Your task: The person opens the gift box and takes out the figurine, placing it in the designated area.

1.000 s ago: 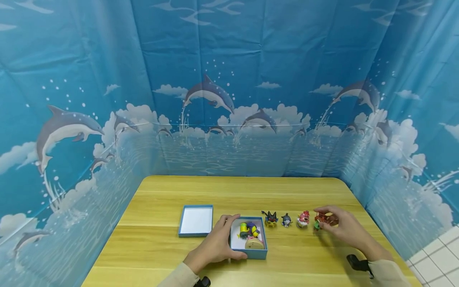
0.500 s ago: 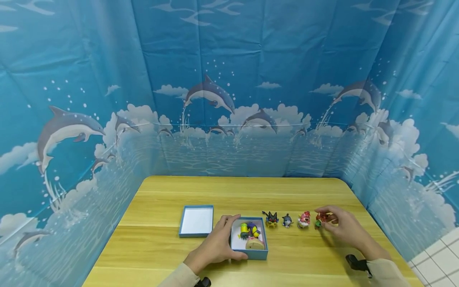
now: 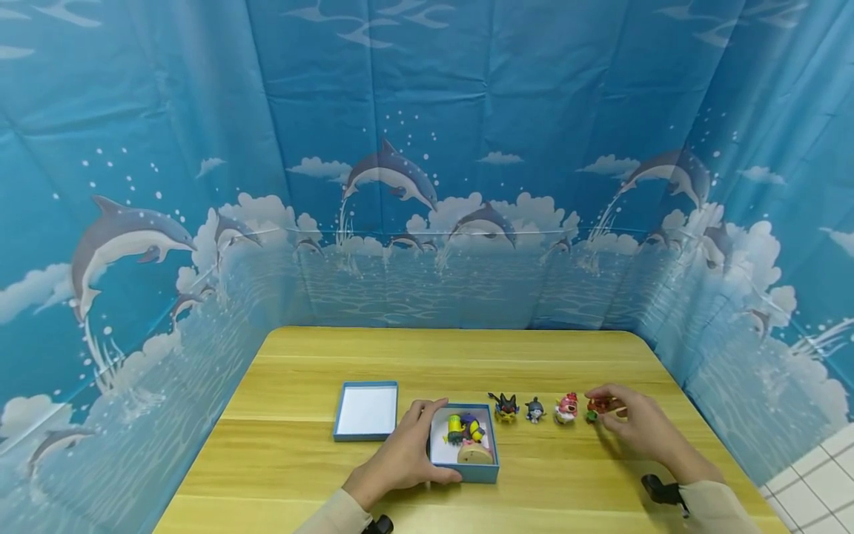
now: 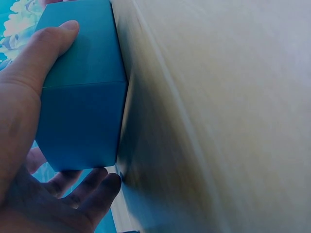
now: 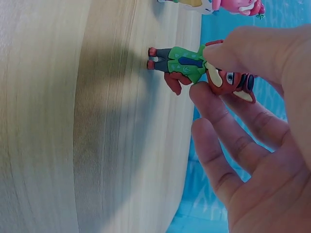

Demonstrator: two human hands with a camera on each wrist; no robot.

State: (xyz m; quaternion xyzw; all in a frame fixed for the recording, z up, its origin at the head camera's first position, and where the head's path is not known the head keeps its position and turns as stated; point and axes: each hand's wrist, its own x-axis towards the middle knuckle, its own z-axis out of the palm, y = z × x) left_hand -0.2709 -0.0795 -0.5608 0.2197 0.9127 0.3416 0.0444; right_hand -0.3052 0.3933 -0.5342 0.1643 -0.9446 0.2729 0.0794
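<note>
The left hand (image 3: 403,451) clasps the box (image 3: 477,473), thumb on its near wall, toys (image 3: 455,424) lying inside. The right hand (image 3: 637,424) pinches the fox (image 5: 187,63) by the head, feet down, just right of the pink toy (image 3: 565,409); whether it touches the counter (image 3: 414,356) I cannot tell. The lid (image 3: 366,410) lies left of the box

Wood-grain table (image 3: 267,475) under box (image 3: 477,473), lid (image 3: 366,411), figurines (image 3: 565,409)

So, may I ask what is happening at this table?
A person's right hand pinches a green-shirted figurine, beside a row of three other figurines. The left hand holds an open blue box with several toys inside. What looks like its lid lies on the table.
</note>
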